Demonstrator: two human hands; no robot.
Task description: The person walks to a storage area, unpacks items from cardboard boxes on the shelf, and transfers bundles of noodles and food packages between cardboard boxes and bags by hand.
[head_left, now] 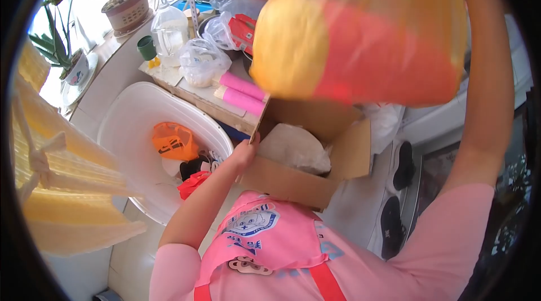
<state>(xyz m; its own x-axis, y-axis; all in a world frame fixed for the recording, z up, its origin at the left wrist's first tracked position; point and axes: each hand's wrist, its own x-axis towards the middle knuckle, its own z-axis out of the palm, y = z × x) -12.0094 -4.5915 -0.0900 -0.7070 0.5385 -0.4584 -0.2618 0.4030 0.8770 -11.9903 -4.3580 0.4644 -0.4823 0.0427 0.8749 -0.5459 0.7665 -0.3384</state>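
Observation:
My left hand [245, 152] is closed on the near-left edge of an open cardboard box [287, 184]. Inside that box sits a pale rounded bundle in clear plastic [294, 149]. A big translucent yellow plastic bag [290, 47], with something red or pink showing through, is up in the air above the box, slightly blurred. My right arm is raised beside the bag and runs out of the top of the view. The right hand itself is out of frame, so its grip on the bag does not show.
A white tub [127, 132] on the left holds an orange bag [173, 141] and a red bag [193, 185]. Pink-wrapped bundles [243, 98], a clear jug [169, 36] and a green cup [146, 47] stand on a shelf. Black shoes [393, 226] lie right.

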